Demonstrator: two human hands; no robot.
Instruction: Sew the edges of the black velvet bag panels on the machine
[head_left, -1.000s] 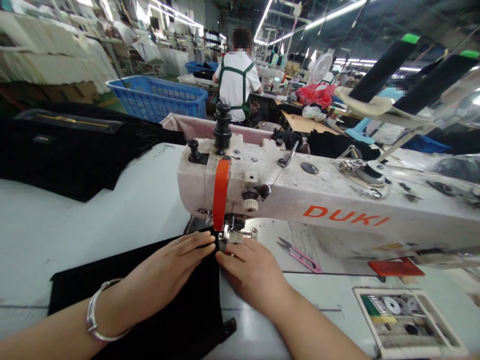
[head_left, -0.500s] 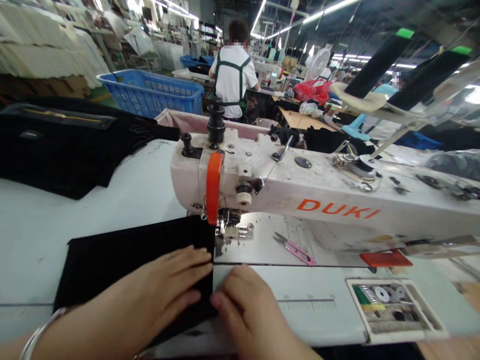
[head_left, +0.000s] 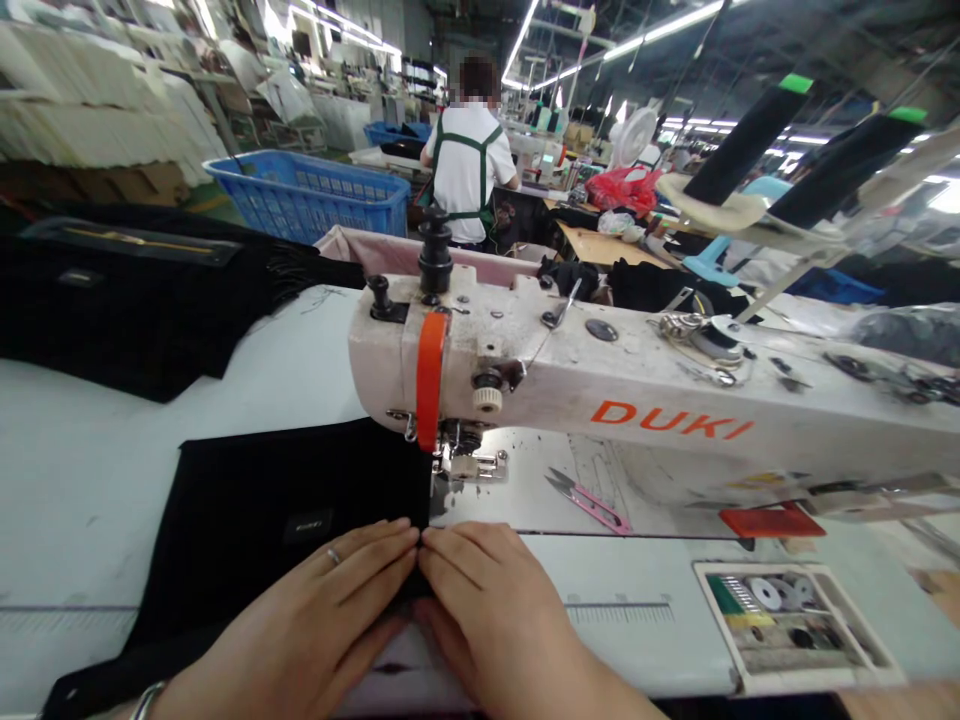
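A black fabric panel (head_left: 247, 500) with a small dark label lies on the sewing machine table, its far right edge beside the presser foot (head_left: 469, 466). My left hand (head_left: 315, 610), with a ring and bracelet, rests over the panel's near right part, fingers together and thumb tucked lower, closed on the cloth. My right hand (head_left: 487, 600) meets it fingertip to fingertip at the panel's right edge, fingers bent over the cloth and thumb below. The fabric under both hands is partly hidden. The white sewing machine (head_left: 540, 370) has an orange thread guard (head_left: 430, 380).
Pink thread snips (head_left: 589, 500) lie right of the presser foot. A parts tray (head_left: 795, 620) with bobbins is set into the table at right. Stacked black pieces (head_left: 112, 310) lie at left. Behind stand a blue basket (head_left: 307, 195) and a co-worker (head_left: 469, 165) facing away.
The panel's visible left edge has shifted right, and its label has come into view. My right hand has moved up and left against my left fingertips.
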